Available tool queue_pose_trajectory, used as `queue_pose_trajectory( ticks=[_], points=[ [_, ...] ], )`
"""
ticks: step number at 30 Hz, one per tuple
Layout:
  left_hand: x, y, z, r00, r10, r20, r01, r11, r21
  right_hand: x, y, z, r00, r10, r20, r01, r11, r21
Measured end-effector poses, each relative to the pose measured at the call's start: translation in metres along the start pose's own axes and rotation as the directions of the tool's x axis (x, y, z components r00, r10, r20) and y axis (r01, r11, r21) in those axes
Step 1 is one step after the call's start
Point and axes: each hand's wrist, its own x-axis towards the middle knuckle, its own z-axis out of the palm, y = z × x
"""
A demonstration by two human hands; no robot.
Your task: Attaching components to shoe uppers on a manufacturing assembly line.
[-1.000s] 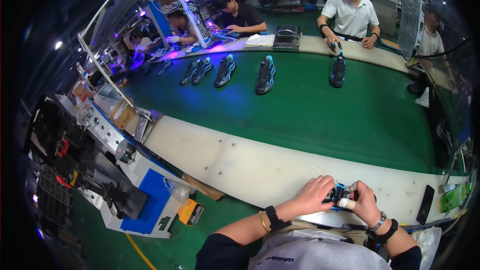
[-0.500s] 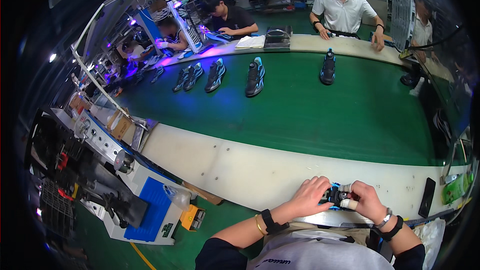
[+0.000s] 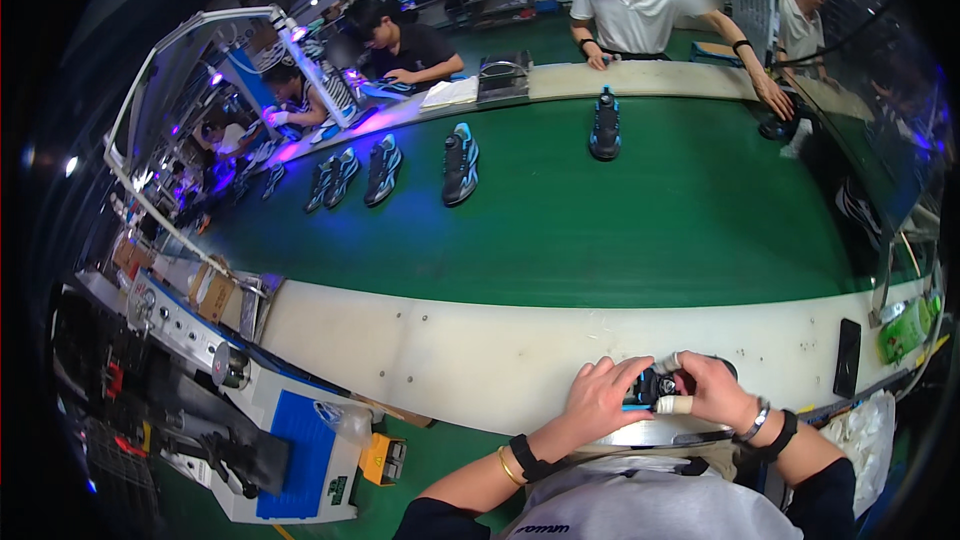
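A black sneaker with blue trim (image 3: 646,389) lies between my hands on the pale near ledge, mostly covered by them. My left hand (image 3: 603,402) grips one end, its index finger above and its thumb on the near side. From the other side, my right hand (image 3: 718,396) holds the sneaker around its opening, with pale wraps on some fingers. A dark rounded part of the sneaker shows just past the right knuckles. What the right fingertips press on inside is hidden.
The green belt (image 3: 560,250) beyond the ledge (image 3: 480,335) carries several sneakers (image 3: 461,165). A phone (image 3: 847,358) and a green packet (image 3: 903,330) lie at right. A machine with a blue panel (image 3: 295,455) stands at left. Across, a co-worker's hand (image 3: 772,98) touches a dark shoe.
The view has swung right. My left fingers have lifted and spread slightly along the sneaker, while the right hand still holds it. The co-worker opposite has reached out to a dark shoe.
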Motion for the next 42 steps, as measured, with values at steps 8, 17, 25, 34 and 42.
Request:
queue_pose_trajectory(
  ticks=[8,17,25,34,42],
  points=[
    [0.001,0.002,0.007,0.996,-0.020,-0.082,0.019,1.000,-0.008,-0.009,0.012,0.014,0.979,0.098,-0.179,-0.108,0.993,-0.048],
    [0.001,0.003,0.020,0.998,-0.015,-0.060,0.019,0.998,0.058,-0.022,0.021,0.028,0.971,0.018,-0.239,-0.026,0.999,-0.029],
    [0.001,0.002,0.028,0.995,-0.079,-0.061,0.079,0.997,0.002,-0.015,0.043,0.029,0.964,-0.148,-0.223,0.171,0.982,0.084],
    [0.024,0.025,0.057,0.999,0.019,0.041,-0.017,0.999,-0.049,-0.112,0.052,-0.045,0.941,0.135,-0.310,-0.123,0.991,0.060],
    [0.027,0.027,0.056,0.995,-0.040,0.092,0.044,0.998,-0.041,-0.350,0.150,-0.147,0.308,0.482,-0.821,-0.938,0.298,-0.176]
  ],
)
